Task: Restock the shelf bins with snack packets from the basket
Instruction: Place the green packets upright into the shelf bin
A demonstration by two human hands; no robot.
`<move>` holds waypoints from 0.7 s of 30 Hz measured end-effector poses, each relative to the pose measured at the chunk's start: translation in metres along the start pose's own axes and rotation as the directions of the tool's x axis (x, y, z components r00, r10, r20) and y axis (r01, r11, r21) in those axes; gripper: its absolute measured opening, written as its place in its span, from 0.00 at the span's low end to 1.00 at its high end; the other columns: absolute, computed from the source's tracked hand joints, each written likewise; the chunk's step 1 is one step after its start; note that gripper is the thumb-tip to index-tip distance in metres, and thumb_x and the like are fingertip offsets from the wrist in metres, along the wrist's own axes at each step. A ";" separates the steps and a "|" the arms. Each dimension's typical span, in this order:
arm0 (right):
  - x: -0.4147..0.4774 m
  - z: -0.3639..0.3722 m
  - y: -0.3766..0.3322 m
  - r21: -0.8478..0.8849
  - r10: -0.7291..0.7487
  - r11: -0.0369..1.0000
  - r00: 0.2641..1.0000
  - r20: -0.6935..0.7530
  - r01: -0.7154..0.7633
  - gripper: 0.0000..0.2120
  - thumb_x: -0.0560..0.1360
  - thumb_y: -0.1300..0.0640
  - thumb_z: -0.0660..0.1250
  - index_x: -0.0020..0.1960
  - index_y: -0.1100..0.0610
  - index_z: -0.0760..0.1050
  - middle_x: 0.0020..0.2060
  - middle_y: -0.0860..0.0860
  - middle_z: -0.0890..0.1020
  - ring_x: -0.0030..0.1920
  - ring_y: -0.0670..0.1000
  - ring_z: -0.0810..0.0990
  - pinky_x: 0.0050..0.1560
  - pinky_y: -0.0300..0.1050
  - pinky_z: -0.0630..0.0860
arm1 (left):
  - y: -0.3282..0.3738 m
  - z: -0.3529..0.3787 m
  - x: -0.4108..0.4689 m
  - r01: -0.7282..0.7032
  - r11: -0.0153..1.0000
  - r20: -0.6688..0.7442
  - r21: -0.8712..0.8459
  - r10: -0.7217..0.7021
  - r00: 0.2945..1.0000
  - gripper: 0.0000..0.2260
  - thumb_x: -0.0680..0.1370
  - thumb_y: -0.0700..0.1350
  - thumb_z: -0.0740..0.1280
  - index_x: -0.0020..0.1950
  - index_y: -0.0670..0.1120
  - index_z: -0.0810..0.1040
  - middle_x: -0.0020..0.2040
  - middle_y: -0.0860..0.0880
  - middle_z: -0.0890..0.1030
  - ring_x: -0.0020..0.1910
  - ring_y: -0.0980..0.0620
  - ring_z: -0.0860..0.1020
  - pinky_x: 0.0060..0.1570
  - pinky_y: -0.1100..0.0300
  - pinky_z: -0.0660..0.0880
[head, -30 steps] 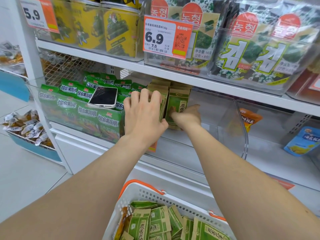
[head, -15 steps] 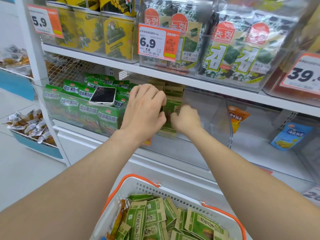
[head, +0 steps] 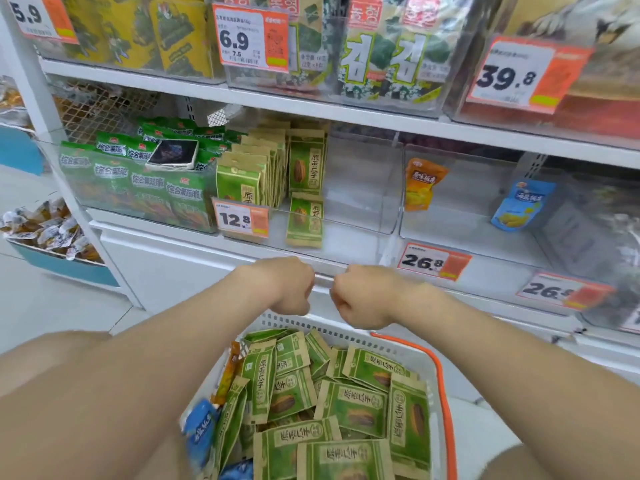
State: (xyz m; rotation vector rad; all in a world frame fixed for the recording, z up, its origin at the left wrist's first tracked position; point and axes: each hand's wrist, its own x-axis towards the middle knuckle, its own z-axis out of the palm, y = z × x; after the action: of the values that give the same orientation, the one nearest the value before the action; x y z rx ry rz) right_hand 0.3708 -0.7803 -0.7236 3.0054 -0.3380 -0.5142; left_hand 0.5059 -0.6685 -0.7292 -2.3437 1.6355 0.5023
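Two hands out of the bin now. Half a second ago both were in there pressing packets into the row; now left hand [head: 280,285] and right hand [head: 360,296] hang side by side, close but apart, over the far rim of the basket [head: 311,327].

Fingers: bent down and away from the camera, so only the backs of the hands show. No packet visible in either. Cannot tell if they are curled tight or just hanging loose.

Middle bin [head: 363,188]: the stocked row [head: 256,168] stands upright against its left wall, behind the 12.8 price tag [head: 240,220]. One packet [head: 306,164] stands face-out beside the row, and another one [head: 304,220] sits lower in front of it. They stay up with no hand on them, so that batch reads as placed.

Right half of the bin is still bare plastic. The green packets in the basket [head: 349,403] are still a loose heap, many of them, lying at all angles.

My read: one placement cycle closed, task far from done. Next is a reach down for another handful. Probably worth squaring the batch before lifting, since the heap is messy.

A blue packet [head: 201,427] sits at the basket's left edge, which I judge belongs to another bin. The phone [head: 173,154] is parked on stock in the left bin, same as before.
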 end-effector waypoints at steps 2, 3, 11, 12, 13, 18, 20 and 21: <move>-0.010 0.023 -0.001 0.003 0.018 1.000 0.990 0.141 -0.018 0.09 0.75 0.61 0.61 0.37 0.53 0.72 0.34 0.50 0.73 0.38 0.58 0.78 0.42 0.50 0.80 | 0.013 0.017 0.003 -0.050 0.999 0.110 -0.016 0.051 0.993 0.13 0.80 0.55 0.68 0.60 0.50 0.82 0.58 0.48 0.82 0.56 0.45 0.80 0.56 0.49 0.79; -0.015 0.032 -0.004 -0.009 0.020 1.000 0.978 0.206 -0.018 0.11 0.76 0.62 0.62 0.36 0.53 0.69 0.34 0.50 0.72 0.36 0.56 0.76 0.41 0.49 0.79 | 0.020 0.026 0.004 -0.069 0.998 0.161 -0.014 0.070 0.984 0.15 0.81 0.56 0.68 0.63 0.50 0.81 0.62 0.49 0.81 0.58 0.45 0.80 0.58 0.50 0.78; -0.031 0.108 -0.035 -0.119 -0.081 0.980 0.862 0.500 0.161 0.14 0.82 0.58 0.67 0.40 0.55 0.66 0.40 0.51 0.74 0.40 0.53 0.76 0.46 0.51 0.80 | 0.067 0.081 -0.001 -0.245 0.955 0.401 0.170 0.160 0.902 0.18 0.83 0.54 0.64 0.70 0.48 0.79 0.64 0.48 0.81 0.59 0.45 0.80 0.55 0.50 0.78; -0.032 0.118 -0.040 -0.115 -0.107 0.974 0.849 0.517 0.193 0.11 0.82 0.58 0.68 0.42 0.57 0.69 0.42 0.52 0.76 0.39 0.52 0.77 0.42 0.50 0.79 | 0.068 0.085 0.000 -0.257 0.947 0.377 0.191 0.171 0.911 0.17 0.83 0.53 0.64 0.68 0.48 0.79 0.62 0.48 0.82 0.59 0.45 0.81 0.56 0.49 0.80; -0.032 0.126 -0.045 -0.107 -0.136 0.968 0.831 0.539 0.228 0.06 0.81 0.59 0.68 0.47 0.58 0.73 0.45 0.53 0.78 0.41 0.52 0.78 0.41 0.49 0.79 | 0.070 0.089 0.001 -0.263 0.943 0.361 0.205 0.177 0.916 0.16 0.82 0.52 0.64 0.67 0.48 0.80 0.61 0.48 0.83 0.58 0.45 0.82 0.55 0.48 0.81; -0.031 0.166 -0.059 0.012 -0.246 0.952 0.740 0.625 0.307 0.20 0.79 0.61 0.67 0.71 0.61 0.71 0.60 0.57 0.79 0.55 0.58 0.81 0.53 0.54 0.82 | 0.074 0.098 0.003 -0.278 0.936 0.403 0.215 0.175 0.899 0.15 0.82 0.51 0.64 0.65 0.47 0.81 0.60 0.48 0.83 0.57 0.45 0.83 0.56 0.48 0.81; -0.032 0.171 -0.062 0.090 -0.272 0.957 0.743 0.612 0.276 0.22 0.79 0.62 0.66 0.72 0.63 0.69 0.57 0.58 0.79 0.51 0.57 0.80 0.44 0.50 0.79 | 0.075 0.099 0.005 -0.280 0.936 0.392 0.213 0.181 0.902 0.15 0.82 0.51 0.64 0.66 0.46 0.81 0.60 0.48 0.83 0.57 0.45 0.83 0.56 0.48 0.81; -0.032 0.171 -0.062 0.118 -0.267 0.962 0.754 0.600 0.247 0.20 0.80 0.62 0.65 0.71 0.63 0.69 0.55 0.58 0.79 0.47 0.56 0.79 0.39 0.47 0.76 | 0.075 0.098 0.006 -0.278 0.938 0.385 0.208 0.183 0.904 0.15 0.82 0.51 0.63 0.65 0.46 0.81 0.59 0.48 0.83 0.56 0.46 0.83 0.55 0.49 0.81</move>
State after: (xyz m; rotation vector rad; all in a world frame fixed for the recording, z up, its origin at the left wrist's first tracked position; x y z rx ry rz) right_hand 0.2968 -0.7187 -0.8816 2.8313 0.0540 -1.5339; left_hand 0.4236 -0.6614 -0.8213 -1.7551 1.6899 0.6752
